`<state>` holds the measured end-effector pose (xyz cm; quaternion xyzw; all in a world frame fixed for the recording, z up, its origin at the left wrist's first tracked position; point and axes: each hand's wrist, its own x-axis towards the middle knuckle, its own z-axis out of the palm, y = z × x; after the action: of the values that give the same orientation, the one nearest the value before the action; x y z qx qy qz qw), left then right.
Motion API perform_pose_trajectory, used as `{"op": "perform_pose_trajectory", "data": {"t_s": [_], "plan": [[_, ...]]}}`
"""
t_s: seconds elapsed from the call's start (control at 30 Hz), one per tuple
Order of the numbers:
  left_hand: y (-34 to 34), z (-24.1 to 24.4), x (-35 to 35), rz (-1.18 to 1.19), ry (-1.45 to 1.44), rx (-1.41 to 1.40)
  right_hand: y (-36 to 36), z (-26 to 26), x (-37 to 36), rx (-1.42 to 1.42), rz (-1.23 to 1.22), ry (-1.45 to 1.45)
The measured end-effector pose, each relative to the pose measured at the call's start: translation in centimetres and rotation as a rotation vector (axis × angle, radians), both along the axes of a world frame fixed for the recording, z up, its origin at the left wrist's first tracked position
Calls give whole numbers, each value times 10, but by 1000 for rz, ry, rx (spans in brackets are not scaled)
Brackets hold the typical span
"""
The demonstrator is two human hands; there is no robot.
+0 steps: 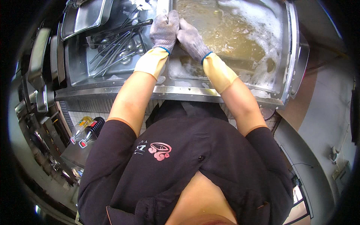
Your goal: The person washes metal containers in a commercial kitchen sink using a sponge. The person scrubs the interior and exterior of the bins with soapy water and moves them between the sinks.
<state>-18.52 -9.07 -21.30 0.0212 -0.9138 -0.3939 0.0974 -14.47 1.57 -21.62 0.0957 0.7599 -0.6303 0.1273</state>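
My left hand [164, 31] is at the divider between two stainless steel sink basins, in a grey knit glove over a pale yellow rubber glove. Beside it, gloved the same way, my right hand [190, 38] is at the left edge of the right basin [284, 56], its fingers close against the left. Whether either hand holds something is hidden by the gloves. Brown, foamy water [233, 36] fills the right basin. Several metal ladles [125, 57] lie in a heap in the left basin [81, 76]. A dark handle [137, 26] ends close to my left hand.
A rectangular steel pan [87, 18] rests over the left basin's far left corner. More steel pans [40, 59] stand left of the sink. Two plastic bottles [88, 130], one clear and one dark, are at lower left. The sink's front rim [185, 92] runs before my body.
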Motion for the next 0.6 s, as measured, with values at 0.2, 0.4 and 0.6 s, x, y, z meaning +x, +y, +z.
{"op": "perform_pose_trajectory", "data": {"t_s": [0.2, 0.4, 0.6], "plan": [[-2, -1, 5, 51, 43, -67, 23, 26, 66, 811, 445, 340], [-17, -1, 5, -143, 68, 5, 116, -32, 77, 838, 469, 294], [-99, 9, 90, -467, 281, -349, 117, -32, 76, 984, 533, 219]]}}
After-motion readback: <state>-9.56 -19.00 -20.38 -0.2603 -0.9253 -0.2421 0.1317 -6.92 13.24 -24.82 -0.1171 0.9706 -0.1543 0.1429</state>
